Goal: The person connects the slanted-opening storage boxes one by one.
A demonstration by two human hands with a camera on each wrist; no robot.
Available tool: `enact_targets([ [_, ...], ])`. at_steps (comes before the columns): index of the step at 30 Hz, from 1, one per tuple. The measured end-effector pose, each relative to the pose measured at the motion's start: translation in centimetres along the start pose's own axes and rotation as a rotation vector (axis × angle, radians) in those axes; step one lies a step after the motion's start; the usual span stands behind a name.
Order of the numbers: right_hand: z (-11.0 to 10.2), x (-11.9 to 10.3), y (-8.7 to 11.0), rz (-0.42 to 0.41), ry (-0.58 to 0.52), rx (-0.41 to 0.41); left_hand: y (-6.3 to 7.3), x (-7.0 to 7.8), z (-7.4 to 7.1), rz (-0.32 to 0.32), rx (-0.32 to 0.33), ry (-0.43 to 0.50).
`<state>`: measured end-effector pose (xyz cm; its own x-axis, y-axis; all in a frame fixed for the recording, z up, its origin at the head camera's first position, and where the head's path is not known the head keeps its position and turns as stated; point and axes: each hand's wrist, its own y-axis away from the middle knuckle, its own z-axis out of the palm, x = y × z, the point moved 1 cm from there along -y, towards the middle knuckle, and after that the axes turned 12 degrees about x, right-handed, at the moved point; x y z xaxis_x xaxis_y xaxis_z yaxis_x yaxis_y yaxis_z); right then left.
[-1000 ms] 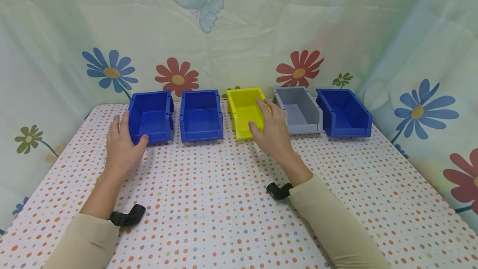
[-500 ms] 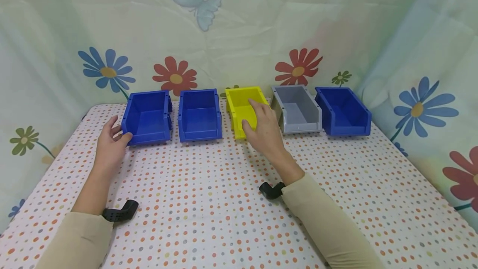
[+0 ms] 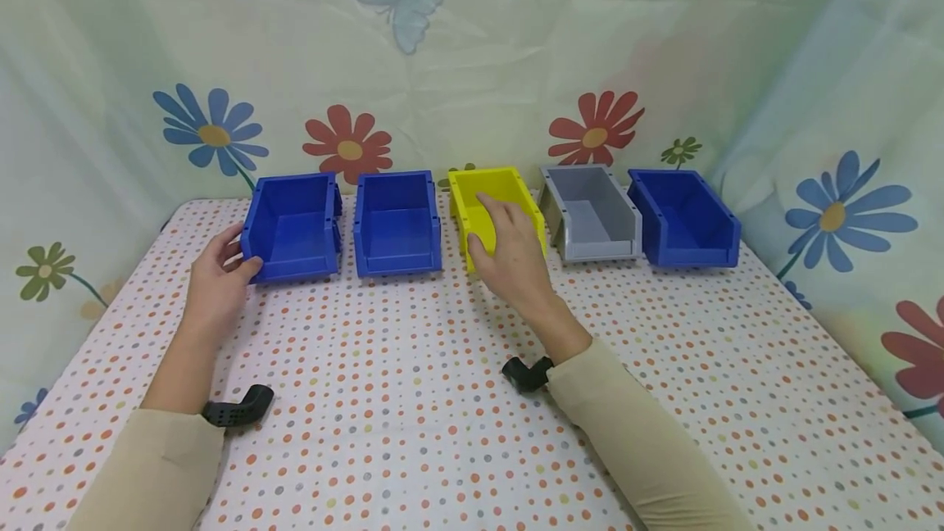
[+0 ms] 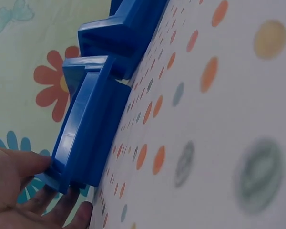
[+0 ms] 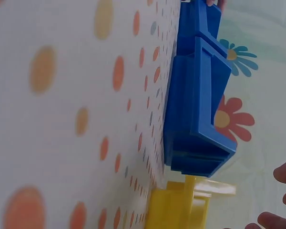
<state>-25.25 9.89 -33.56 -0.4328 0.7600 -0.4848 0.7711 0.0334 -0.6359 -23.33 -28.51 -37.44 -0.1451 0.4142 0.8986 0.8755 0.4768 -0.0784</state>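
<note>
At the left end of the row, my left hand point(image 3: 215, 281) pinches the front left corner of a blue storage bin point(image 3: 293, 240). In the left wrist view the thumb point(image 4: 31, 163) lies on the rim of that bin point(image 4: 93, 126), with the other fingers below and outside it. My right hand point(image 3: 516, 260) hovers over the yellow bin point(image 3: 494, 181), its fingers spread and holding nothing. Part of the yellow bin is hidden behind this hand. Fingertips point(image 5: 271, 220) of the right hand show at the right wrist view's edge, apart from the yellow bin point(image 5: 169, 210).
Between the gripped bin and the yellow one stands a second blue bin point(image 3: 398, 232). Right of the yellow bin are a grey bin point(image 3: 590, 224) and another blue bin point(image 3: 686, 224). All stand on a dotted tablecloth point(image 3: 413, 416), before a flowered curtain point(image 3: 472, 88).
My left hand has shifted left off the bin's front and taken hold of its left corner. The right hand has drifted left over the yellow bin, away from the grey one.
</note>
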Motion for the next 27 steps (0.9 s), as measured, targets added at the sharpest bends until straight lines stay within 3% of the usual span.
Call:
enact_targets([
  [9,0.9,-1.5,-0.4,-0.011,-0.056,-0.021,-0.4,-0.3,-0.8,-0.077,-0.039,0.070],
  [17,2.0,-3.0,-1.1,0.005,-0.075,-0.060,-0.6,0.1,-0.9,-0.053,-0.063,0.097],
  [27,3.7,-4.1,-1.3,0.111,-0.031,-0.258,-0.3,-0.1,-0.8,-0.047,-0.055,0.063],
])
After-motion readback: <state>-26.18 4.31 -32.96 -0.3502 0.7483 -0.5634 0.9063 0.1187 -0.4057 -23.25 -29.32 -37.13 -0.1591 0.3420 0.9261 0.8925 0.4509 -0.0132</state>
